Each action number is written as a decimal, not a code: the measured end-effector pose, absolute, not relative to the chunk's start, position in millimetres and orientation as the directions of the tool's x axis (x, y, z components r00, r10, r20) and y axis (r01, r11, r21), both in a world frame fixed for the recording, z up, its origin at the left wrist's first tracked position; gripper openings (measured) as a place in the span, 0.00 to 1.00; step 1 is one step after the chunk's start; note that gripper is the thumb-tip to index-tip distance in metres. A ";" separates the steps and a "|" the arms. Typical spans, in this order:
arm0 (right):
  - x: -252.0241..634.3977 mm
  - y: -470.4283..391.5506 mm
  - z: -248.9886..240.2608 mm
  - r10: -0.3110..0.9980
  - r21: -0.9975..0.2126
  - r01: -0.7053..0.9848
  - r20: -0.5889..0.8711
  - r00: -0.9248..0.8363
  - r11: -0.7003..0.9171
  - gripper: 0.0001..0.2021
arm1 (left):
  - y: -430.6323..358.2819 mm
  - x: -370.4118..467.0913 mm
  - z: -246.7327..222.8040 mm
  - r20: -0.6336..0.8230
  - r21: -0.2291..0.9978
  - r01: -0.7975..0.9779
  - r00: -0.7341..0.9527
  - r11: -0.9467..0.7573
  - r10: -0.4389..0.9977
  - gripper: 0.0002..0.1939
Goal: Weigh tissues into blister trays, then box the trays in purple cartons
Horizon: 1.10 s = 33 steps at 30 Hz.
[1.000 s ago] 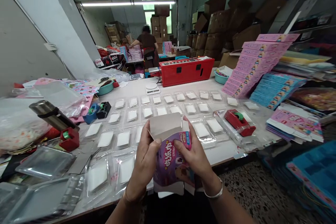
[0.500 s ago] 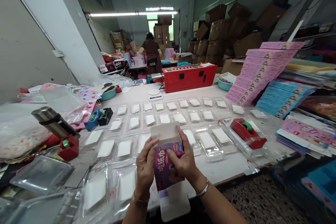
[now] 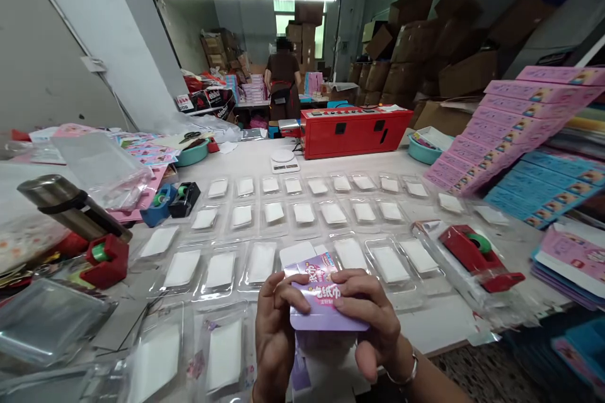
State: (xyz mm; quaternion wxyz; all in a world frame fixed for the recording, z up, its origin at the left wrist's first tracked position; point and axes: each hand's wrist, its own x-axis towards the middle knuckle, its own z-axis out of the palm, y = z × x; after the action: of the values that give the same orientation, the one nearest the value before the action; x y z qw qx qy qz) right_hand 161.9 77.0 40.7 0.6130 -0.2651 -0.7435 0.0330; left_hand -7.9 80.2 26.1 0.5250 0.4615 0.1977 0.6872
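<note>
A purple printed carton (image 3: 326, 318) with white inner flaps is held between both hands at the lower middle, its top panel tilted toward the camera. My left hand (image 3: 278, 327) grips its left side, fingers bent over the printed face. My right hand (image 3: 375, 312) holds the right side, with fingers across the print and the thumb lower down by the opening. Around them lie rows of clear plastic trays, each with a white folded sheet (image 3: 224, 352). The lower part of the carton is partly hidden by shadow and the hands.
Tape dispensers, one red (image 3: 477, 258), stand on both sides. A steel flask (image 3: 70, 204) leans at left. Behind are a white scale (image 3: 285, 161), a red machine (image 3: 354, 132) and teal baskets. Pink boxes (image 3: 510, 132) are stacked at right. A person (image 3: 283, 79) stands far back.
The carton has tilted, so its lighter purple flap and open underside now show. My right hand's fingers have moved across the printed face, and its thumb has come off it. The camera view has shifted.
</note>
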 end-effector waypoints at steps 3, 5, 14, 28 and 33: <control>165.3 72.9 52.9 0.524 -0.456 0.331 0.838 -0.154 0.826 0.11 | 79.2 2.8 27.7 0.521 0.765 -0.358 -0.144 -0.535 0.841 0.31; 164.4 69.3 60.0 0.603 -0.554 0.297 0.791 -0.105 0.778 0.10 | 80.3 9.3 29.3 0.537 0.762 -0.295 -0.210 -0.577 0.817 0.34; 161.7 70.8 53.0 0.639 -0.603 0.276 0.767 -0.056 0.748 0.04 | 87.1 2.2 24.0 0.645 0.741 -0.174 -0.083 -0.648 0.760 0.05; 159.2 53.2 29.6 0.760 -0.705 0.384 0.650 0.013 0.596 0.35 | 79.4 13.8 34.3 0.592 0.794 -0.033 -0.186 -0.607 0.784 0.10; 162.8 42.5 62.7 0.737 -0.632 0.497 0.675 -0.023 0.594 0.38 | 88.0 9.0 62.7 0.433 0.838 -0.310 -0.122 -0.449 0.893 0.21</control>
State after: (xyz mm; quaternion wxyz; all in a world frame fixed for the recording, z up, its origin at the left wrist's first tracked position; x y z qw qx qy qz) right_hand 162.8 42.5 62.7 0.5456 -0.4367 -0.7068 0.1098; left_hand 9.0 88.0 62.7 0.4360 0.4990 0.2921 0.6896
